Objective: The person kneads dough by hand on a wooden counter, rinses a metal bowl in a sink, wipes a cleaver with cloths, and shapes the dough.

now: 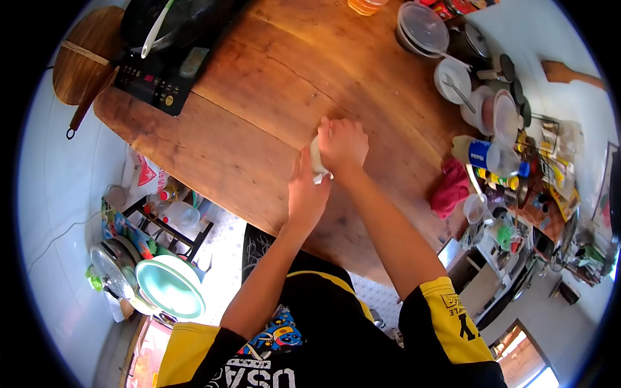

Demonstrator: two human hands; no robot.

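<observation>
On the wooden table, both hands are closed around a pale, soft-looking lump, perhaps dough. My right hand presses on it from the right and top, fingers curled over it. From the left and below, my left hand holds its near side. A small ragged whitish end shows between the two wrists. Most of the lump is hidden by the fingers.
An induction cooker with a black pan stands at the far left. Along the right edge are a lidded plastic tub, a white bowl with a spoon, a Pepsi bottle and a dark red cloth.
</observation>
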